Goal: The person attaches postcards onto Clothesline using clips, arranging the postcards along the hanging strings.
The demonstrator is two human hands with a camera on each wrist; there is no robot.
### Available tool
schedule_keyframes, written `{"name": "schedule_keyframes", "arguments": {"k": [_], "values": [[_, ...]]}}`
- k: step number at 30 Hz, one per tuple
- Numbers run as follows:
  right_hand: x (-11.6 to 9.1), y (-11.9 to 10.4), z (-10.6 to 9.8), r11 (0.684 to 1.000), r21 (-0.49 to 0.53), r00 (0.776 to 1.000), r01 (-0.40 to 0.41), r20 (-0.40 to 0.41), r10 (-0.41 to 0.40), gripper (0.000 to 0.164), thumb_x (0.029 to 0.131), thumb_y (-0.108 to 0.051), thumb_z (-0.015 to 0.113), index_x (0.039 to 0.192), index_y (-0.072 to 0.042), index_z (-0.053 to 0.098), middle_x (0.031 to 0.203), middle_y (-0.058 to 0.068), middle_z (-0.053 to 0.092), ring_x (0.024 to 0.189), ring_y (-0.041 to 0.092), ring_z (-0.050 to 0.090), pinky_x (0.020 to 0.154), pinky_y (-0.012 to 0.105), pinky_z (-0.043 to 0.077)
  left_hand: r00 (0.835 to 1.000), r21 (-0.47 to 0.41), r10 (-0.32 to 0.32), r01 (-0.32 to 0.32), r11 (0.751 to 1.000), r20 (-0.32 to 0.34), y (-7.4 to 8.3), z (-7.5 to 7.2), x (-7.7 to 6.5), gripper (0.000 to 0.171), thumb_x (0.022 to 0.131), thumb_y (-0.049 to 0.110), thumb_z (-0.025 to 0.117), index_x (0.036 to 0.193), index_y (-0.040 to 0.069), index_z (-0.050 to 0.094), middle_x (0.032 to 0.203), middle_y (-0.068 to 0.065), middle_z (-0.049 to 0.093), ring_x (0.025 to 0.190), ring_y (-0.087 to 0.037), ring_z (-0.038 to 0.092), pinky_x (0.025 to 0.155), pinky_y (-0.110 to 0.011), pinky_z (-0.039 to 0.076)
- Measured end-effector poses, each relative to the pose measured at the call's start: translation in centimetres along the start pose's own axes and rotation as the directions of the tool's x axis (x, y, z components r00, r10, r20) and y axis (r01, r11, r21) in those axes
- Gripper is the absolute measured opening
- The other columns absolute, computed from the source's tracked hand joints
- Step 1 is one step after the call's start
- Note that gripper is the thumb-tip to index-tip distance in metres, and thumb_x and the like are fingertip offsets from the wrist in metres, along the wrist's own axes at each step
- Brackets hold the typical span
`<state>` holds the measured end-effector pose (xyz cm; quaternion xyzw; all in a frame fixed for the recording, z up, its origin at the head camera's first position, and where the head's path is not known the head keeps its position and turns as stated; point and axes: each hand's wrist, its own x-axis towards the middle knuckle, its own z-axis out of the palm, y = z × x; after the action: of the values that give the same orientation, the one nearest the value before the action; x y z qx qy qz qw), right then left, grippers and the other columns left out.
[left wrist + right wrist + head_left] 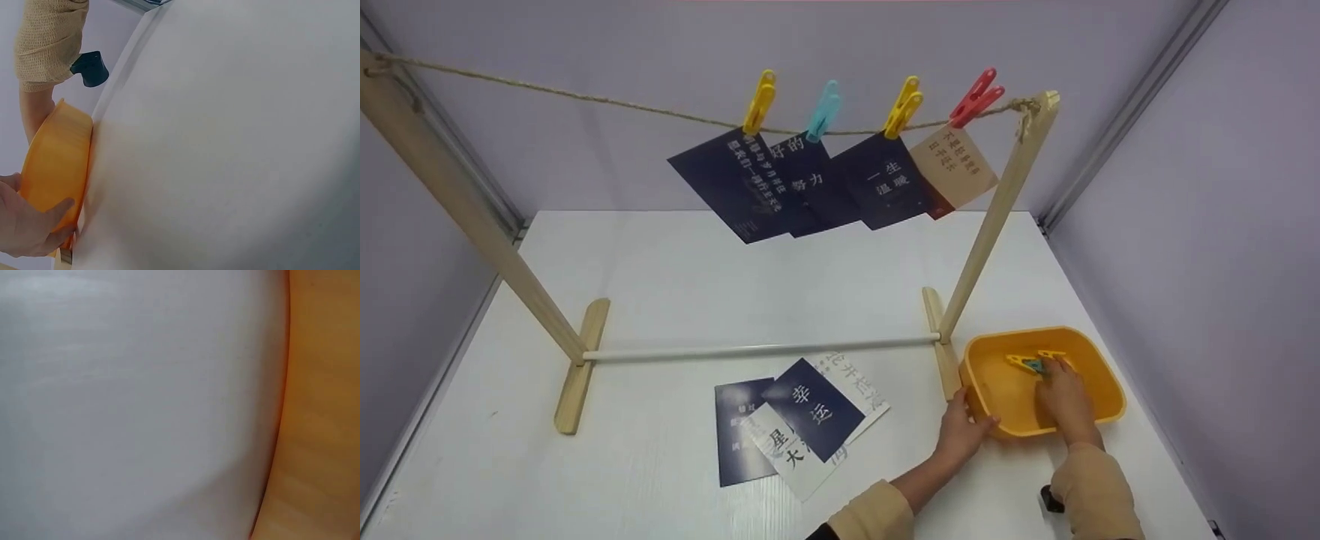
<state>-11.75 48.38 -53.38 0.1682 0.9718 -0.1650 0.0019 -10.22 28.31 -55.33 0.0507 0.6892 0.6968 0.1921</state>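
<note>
Head view: at lower right, my left hand (961, 433) rests, fingers spread, against the outside of the orange-yellow plastic basin (1003, 394). My right hand (1065, 399) is inside, its fingers at the teal clothespin (1033, 366); whether they pinch it, I cannot tell. Printed cards (814, 409) overlap on the table (652, 450), lower centre.

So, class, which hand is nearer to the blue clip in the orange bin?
The right hand: it reaches inside the orange bin, fingers at the blue clip. The left hand is farther away, at the bin's left side.
</note>
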Motion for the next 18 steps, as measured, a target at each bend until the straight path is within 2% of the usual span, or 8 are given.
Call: {"name": "schedule_keyframes", "arguments": {"k": [5, 9, 15, 18], "values": [[-0.36, -0.15, 0.06, 0.999, -0.006, 0.998, -0.044, 0.042, 0.044, 0.038, 0.082, -0.005, 0.04, 0.119, 0.0, 0.038, 0.111, 0.027, 0.036, 0.096, 0.041, 0.037, 0.079, 0.053, 0.029, 1.0, -0.026, -0.024, 0.024, 0.999, 0.003, -0.03, -0.05, -0.26, 0.059, 0.069, 0.01, 0.065, 0.12, 0.007, 0.034, 0.113, -0.001, 0.041, 0.099, -0.015, 0.043, 0.074, -0.023, 0.041], [-0.48, -0.28, -0.05, 0.999, 0.005, 0.998, -0.052, 0.039, 0.052, 0.038, 0.079, -0.002, 0.043, 0.117, 0.0, 0.041, 0.107, 0.027, 0.038, 0.092, 0.039, 0.041, 0.077, 0.051, 0.032, 1.0, -0.029, -0.028, 0.028, 0.999, 0.011, -0.01, -0.2, -0.29, 0.061, 0.068, 0.012, 0.066, 0.12, 0.008, 0.035, 0.112, 0.0, 0.041, 0.1, -0.015, 0.042, 0.076, -0.025, 0.041], [-0.22, -0.22, -0.18, 0.992, 0.026, 0.992, -0.124, 0.031, 0.123, 0.035, 0.076, -0.006, 0.051, 0.109, 0.006, 0.046, 0.1, 0.025, 0.046, 0.085, 0.033, 0.044, 0.074, 0.046, 0.035, 1.0, -0.013, -0.004, 0.005, 1.0, 0.023, 0.19, -0.38, -0.26, 0.061, 0.068, 0.013, 0.065, 0.12, 0.008, 0.034, 0.115, 0.0, 0.041, 0.103, -0.014, 0.041, 0.08, -0.026, 0.038], [-0.31, -0.27, -0.32, 0.994, 0.044, 0.995, -0.099, 0.005, 0.099, 0.033, 0.075, -0.008, 0.052, 0.105, 0.006, 0.05, 0.096, 0.023, 0.051, 0.083, 0.033, 0.047, 0.071, 0.044, 0.037, 1.0, -0.027, 0.009, -0.008, 1.0, 0.021, 0.21, -0.38, -0.1, 0.061, 0.067, 0.011, 0.066, 0.12, 0.007, 0.035, 0.114, -0.001, 0.042, 0.102, -0.015, 0.042, 0.079, -0.027, 0.039]]}}
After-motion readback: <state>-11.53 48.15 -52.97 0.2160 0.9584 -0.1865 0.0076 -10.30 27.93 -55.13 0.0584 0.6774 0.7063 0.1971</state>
